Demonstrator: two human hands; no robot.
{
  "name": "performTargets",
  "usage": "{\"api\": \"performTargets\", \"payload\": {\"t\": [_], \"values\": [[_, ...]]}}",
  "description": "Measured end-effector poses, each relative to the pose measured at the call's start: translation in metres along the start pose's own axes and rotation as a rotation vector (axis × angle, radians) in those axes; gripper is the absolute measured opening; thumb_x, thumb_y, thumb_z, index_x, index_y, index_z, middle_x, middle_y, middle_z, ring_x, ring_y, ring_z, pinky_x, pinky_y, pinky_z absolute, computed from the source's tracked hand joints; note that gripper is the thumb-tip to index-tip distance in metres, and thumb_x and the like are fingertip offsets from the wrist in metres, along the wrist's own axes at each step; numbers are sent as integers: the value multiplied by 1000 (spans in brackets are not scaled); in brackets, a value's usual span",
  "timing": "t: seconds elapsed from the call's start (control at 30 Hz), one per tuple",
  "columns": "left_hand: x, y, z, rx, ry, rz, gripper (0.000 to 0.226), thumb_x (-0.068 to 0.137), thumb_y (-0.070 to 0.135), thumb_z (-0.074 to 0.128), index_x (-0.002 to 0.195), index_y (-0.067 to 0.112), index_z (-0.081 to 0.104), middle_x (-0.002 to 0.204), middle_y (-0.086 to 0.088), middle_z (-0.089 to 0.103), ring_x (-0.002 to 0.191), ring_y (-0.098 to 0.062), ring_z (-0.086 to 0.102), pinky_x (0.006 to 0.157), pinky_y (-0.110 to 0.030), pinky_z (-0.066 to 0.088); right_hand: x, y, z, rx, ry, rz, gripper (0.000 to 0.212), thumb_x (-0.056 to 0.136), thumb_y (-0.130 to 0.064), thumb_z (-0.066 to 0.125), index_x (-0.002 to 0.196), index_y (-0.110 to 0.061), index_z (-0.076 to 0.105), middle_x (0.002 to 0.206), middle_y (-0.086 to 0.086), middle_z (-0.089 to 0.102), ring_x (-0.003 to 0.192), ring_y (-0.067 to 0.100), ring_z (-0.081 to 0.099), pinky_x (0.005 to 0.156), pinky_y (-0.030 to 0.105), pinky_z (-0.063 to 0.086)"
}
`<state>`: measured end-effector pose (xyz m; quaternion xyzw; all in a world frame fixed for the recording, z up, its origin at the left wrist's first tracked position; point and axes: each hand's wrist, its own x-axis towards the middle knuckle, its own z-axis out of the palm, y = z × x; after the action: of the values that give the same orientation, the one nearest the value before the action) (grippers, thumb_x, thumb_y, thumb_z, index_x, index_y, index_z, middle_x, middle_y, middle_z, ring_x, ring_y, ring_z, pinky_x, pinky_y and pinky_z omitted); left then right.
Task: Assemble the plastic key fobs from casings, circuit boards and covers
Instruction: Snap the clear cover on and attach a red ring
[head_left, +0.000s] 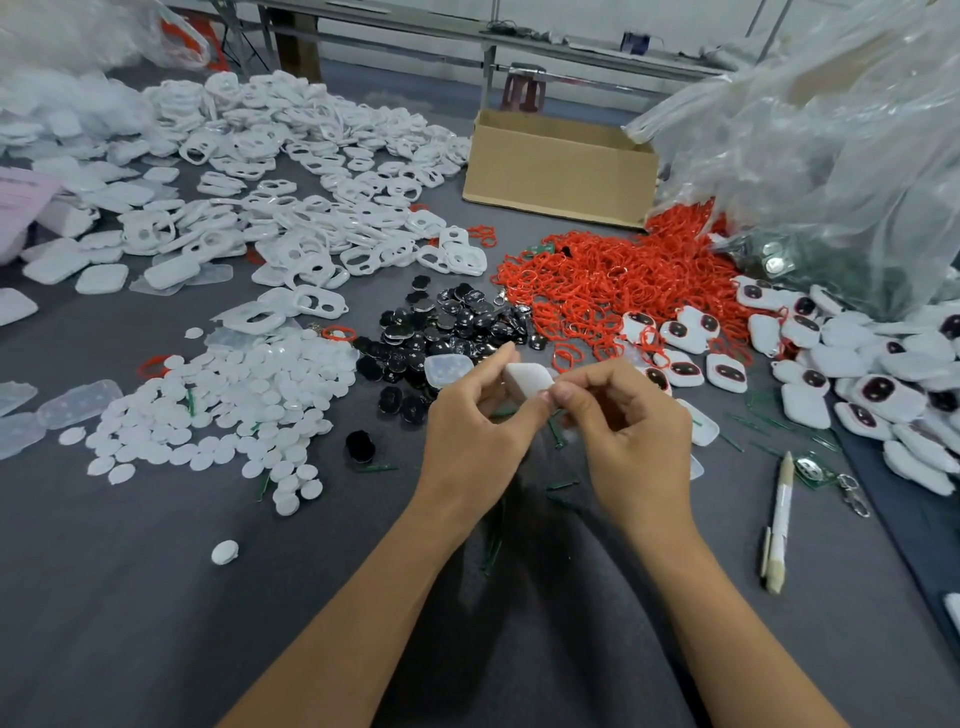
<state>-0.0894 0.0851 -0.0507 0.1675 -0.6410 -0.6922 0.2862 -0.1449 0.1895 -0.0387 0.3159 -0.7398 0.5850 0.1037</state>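
Left hand (475, 436) and right hand (636, 431) both pinch one white casing (527, 379) above the table (156, 623). One box (558, 171) behind, two pens (779, 519) at right. Piled parts too many to count.

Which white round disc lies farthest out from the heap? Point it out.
The lone white disc on the bare grey table, nearest the viewer; every other disc lies in or close by the heap beyond it.

white casings (291, 156), red rings (597, 280), black covers (457, 322), grey table (156, 597)
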Motion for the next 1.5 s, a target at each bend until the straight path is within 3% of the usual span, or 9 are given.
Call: {"api": "performTargets", "payload": {"t": [0.2, 0.47, 0.6, 0.87, 1.0, 1.17, 1.27, 1.4, 1.5], "values": [[0, -2, 0, 1, 33, 13, 56, 77, 2, 76, 129, 1, 58, 101, 3, 71, 84, 8, 66, 74, -8, 49, 0, 1, -1, -30, -3, -67, 11, 83, -16, 62, 78, -24, 64, 77, -13, 67, 64, 5, 60, 63, 24, 51], [-3, 6, 1, -15, 15, 11, 69, 60, 23, 70, 126, 5, 61, 93, 14, 69, 84, 10, 66, 71, -6, 47, -2, -2, 0, 18, -24, -42, 20, 84, -16, 61, 75, -34, 60, 72, -8, 67, 60, 12, 64, 63, 41, 55], [-6, 9, 1, 48, 49, 18, 64, 57, 26, 70, 119, 9, 67, 73, 26, 68, 77, 10, 66, 67, -7, 48, -2, -3, 2, -28, -1, -96, 23, 83, -17, 62, 74, -38, 59, 76, -15, 67, 63, 9, 61, 62, 29, 52], [-7, 10, 1, 115, 82, 26, 49, 59, 23, 72, 107, 13, 70, 80, 16, 70, 70, 10, 66, 62, -5, 47, -4, 0, 4, -63, -1, -131, 18, 83, -12, 60, 76, -29, 59, 67, -20, 63, 63, -1, 58, 60, 9, 43], [-1, 5, -4, 123, 142, 59, 34, 74, -6, 64, 100, 13, 72, 91, 1, 74, 71, 4, 67, 66, -9, 49, -6, -3, 7, -36, 10, -139, 19, 86, -17, 59, 77, -33, 56, 74, -12, 65, 62, 3, 59, 61, 9, 43], [1, 1, -4, 72, 44, 40, 36, 80, -9, 64, 104, 17, 70, 99, 3, 73, 87, 0, 69, 82, -16, 53, -1, 5, 1, -82, 66, -3, 23, 90, -12, 60, 103, -30, 64, 82, -14, 69, 71, 11, 65, 69, 23, 52], [5, -3, -6, 77, 58, 8, 33, 81, -8, 66, 102, 17, 72, 97, 0, 74, 87, -4, 70, 85, -21, 53, 1, 11, -1, -143, -65, 94, 36, 81, -10, 73, 113, -26, 67, 86, -5, 68, 68, 6, 64, 68, 16, 49], [6, -3, -10, 51, 87, -29, 31, 82, -8, 66, 101, 15, 73, 96, -3, 75, 84, -5, 69, 86, -26, 54, 3, 13, 0, -99, -189, 167, 48, 72, 0, 78, 109, -29, 64, 69, -6, 54, 52, 2, 49, 61, 18, 46], [5, 0, -10, -5, 40, -31, 31, 82, -7, 67, 103, 16, 72, 97, 0, 74, 86, -5, 68, 85, -25, 54, 4, 11, -4, -128, -212, 90, 51, 73, -3, 78, 106, -38, 60, 78, -9, 56, 58, 4, 49, 63, 21, 48]]}}
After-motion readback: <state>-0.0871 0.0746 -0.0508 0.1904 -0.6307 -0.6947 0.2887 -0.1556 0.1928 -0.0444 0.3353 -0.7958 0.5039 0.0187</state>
